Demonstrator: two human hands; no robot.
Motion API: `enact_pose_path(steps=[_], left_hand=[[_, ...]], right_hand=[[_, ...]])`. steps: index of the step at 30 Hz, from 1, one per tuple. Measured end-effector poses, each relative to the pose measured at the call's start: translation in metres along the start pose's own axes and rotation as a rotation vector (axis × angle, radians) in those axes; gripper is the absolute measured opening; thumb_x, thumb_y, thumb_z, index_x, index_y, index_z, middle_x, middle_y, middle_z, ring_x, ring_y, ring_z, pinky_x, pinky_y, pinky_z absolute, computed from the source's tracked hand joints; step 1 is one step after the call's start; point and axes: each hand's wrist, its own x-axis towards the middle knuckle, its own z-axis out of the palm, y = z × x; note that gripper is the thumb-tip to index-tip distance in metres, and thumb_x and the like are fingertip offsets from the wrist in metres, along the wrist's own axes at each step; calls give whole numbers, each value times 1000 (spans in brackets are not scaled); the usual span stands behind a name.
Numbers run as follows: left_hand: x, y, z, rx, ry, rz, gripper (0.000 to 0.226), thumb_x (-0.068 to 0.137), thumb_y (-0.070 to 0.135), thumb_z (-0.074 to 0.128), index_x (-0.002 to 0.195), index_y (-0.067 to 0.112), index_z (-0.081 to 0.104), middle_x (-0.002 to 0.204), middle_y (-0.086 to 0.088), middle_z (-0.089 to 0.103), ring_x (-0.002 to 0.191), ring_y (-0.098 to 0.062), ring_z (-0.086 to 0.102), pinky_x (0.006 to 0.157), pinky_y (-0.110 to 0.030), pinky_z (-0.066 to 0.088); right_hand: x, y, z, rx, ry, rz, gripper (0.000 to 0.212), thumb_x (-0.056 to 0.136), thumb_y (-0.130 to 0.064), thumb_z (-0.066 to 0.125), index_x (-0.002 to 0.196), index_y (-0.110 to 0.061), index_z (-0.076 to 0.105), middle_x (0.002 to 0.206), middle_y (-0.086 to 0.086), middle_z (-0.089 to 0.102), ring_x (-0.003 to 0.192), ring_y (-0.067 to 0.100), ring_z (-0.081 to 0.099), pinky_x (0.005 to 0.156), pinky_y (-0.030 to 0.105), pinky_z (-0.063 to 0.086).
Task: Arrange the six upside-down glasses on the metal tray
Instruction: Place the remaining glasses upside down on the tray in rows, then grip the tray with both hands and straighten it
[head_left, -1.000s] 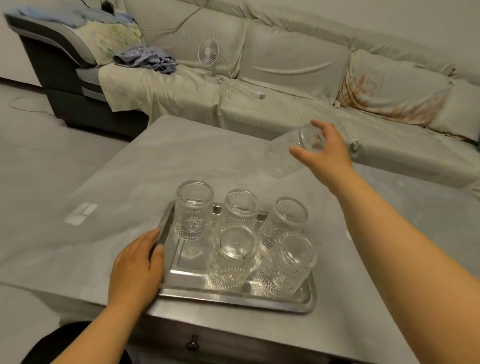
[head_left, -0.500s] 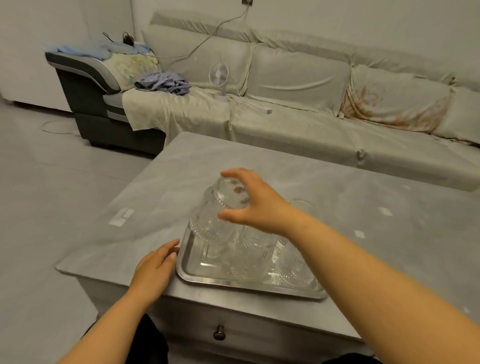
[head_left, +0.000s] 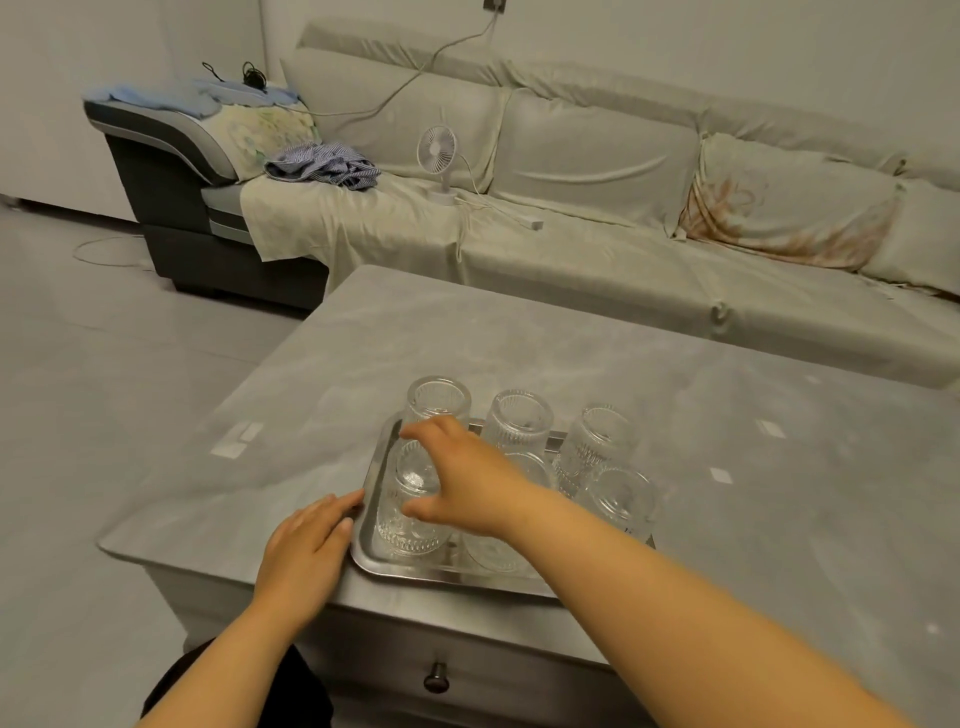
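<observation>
The right hand's (head_left: 467, 483) thumb and fingers are curled around the base of the front-left glass (head_left: 410, 506), which is clear, ribbed, upside down, and now set on the metal tray (head_left: 366, 551) instead of being carried above it. The left hand (head_left: 306, 551) is laid flat, fingers loose, at the tray's left rim, same as before. Six glasses are lined up in two rows of three on the grey table (head_left: 519, 343).

Front-middle glass (head_left: 535, 467) behind right hand (head_left: 467, 478)
</observation>
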Motion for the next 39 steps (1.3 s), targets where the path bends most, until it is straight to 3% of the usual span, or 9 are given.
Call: enact_pose_path(steps=[5,9,13,15,17,22,27,32,39], left_hand=[[-1,2,2,50,15,25,34,91,12,38,121,20,51,137,-8,47,132,-21,32,107,-33,18],[-1,1,3,69,18,31,33,91,13,38,121,20,51,136,-8,48,132,-21,32,107,-34,18],[-2,1,5,132,25,52,33,92,13,37,121,19,51,135,-8,49,132,-21,33,107,-33,18],[-3,2,7,147,33,57,33,92,13,37,121,17,52,134,-10,50,131,-23,35,107,-34,19],[-3,2,7,145,35,54,32,92,13,37,120,15,52,133,-13,51,130,-26,36,108,-37,21],[0,8,11,73,98,-30,35,93,17,34,126,11,45,140,-14,41,136,-26,25,112,-39,11],[11,36,12,-413,126,-101,40,94,23,27,133,16,33,145,-6,33,133,-19,29,100,-24,21],[43,60,10,-807,-4,-200,44,93,36,27,135,22,28,147,-2,30,132,-16,29,108,-34,20],[55,70,22,-855,-209,-206,38,89,37,36,126,29,44,130,4,48,115,-17,47,96,-35,34]], right_hand=[[2,1,2,-49,-3,20,71,76,-31,65,135,-18,28,143,9,33,125,30,39,100,45,39],[-10,1,-5,-44,73,-4,70,79,-35,61,137,-17,26,147,8,29,134,25,26,111,40,23],[-43,16,-16,24,510,-43,38,80,-21,58,117,-13,54,120,8,61,114,22,51,106,42,24],[-65,39,-16,53,805,43,24,75,-5,55,97,-6,64,96,12,69,93,23,59,91,38,35],[-86,69,-13,140,930,216,23,75,7,49,92,0,63,93,18,68,90,28,59,82,34,38],[-116,137,8,293,655,608,33,91,-5,36,122,-4,49,131,16,51,123,28,41,102,32,30],[-122,164,32,294,516,714,36,93,-10,35,128,-5,43,140,14,44,130,27,36,109,33,26],[-128,175,46,128,451,709,36,93,-12,32,126,-12,48,144,6,40,135,21,29,114,33,16],[-126,179,48,78,434,707,37,94,-14,30,127,-14,46,145,3,39,136,20,27,115,33,15]])
